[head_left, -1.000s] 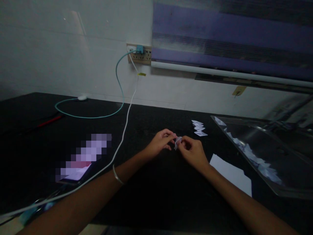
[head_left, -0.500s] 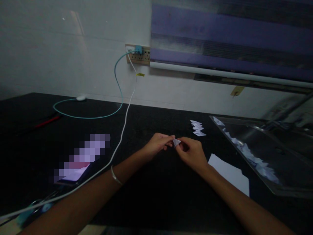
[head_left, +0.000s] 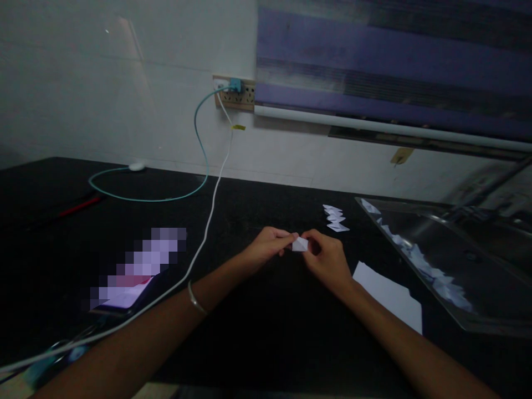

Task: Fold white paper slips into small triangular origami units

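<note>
A small folded piece of white paper [head_left: 300, 244] is pinched between my two hands above the dark counter. My left hand [head_left: 268, 244] grips its left edge, thumb on top. On the opposite edge, my right hand [head_left: 328, 256] holds it between thumb and forefinger. Beyond my right hand lies a short row of folded paper pieces [head_left: 336, 218]. White paper sheets [head_left: 390, 296] rest on the counter, partly under my right forearm. Many more folded pieces [head_left: 428, 271] line the left rim of the sink.
A steel sink [head_left: 482, 277] with a faucet is at the right. At the left, a lit phone [head_left: 128, 293] lies on the black counter [head_left: 266, 343]. A white cable [head_left: 214, 205] runs from the wall socket [head_left: 245, 94] past my left forearm. A teal cable [head_left: 158, 200] loops behind.
The folded paper between my hands has gone from a small triangular outline to a roughly rectangular one. My hands have barely shifted.
</note>
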A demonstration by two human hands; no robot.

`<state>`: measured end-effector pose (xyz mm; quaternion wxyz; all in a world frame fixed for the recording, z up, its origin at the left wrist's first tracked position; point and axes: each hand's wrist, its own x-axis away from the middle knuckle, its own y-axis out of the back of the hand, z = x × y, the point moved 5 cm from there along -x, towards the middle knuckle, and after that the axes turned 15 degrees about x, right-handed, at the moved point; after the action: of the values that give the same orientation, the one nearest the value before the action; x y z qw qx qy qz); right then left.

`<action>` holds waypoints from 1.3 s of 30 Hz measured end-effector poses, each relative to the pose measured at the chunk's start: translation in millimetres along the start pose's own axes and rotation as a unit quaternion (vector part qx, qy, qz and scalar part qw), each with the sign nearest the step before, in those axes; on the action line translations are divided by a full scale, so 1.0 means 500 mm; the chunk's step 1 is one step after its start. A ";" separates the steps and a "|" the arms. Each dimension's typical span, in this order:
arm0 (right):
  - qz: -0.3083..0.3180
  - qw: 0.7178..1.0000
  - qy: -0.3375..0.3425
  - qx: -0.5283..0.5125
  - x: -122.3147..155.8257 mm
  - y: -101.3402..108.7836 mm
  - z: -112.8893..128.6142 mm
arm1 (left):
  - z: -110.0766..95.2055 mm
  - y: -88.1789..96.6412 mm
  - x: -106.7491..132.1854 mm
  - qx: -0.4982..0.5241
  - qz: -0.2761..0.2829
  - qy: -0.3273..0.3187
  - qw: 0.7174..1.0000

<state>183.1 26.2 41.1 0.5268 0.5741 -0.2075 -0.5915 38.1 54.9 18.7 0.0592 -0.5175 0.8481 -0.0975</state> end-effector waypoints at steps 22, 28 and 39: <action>0.137 0.923 -0.102 -0.345 -0.011 -0.037 -0.011 | -0.029 0.016 -0.005 -0.022 -0.016 -0.158 0.987; 0.103 0.921 -0.108 -0.359 -0.014 -0.040 -0.022 | -0.010 0.007 -0.001 -0.022 0.019 -0.065 0.997; 0.102 0.889 -0.147 -0.421 -0.013 -0.054 -0.032 | -0.009 -0.006 0.004 -0.085 0.095 -0.048 0.991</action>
<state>185.6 47.3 17.3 0.7401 0.1804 -0.0715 -0.6439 38.8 52.4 23.7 0.0648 -0.4419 0.8947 0.0056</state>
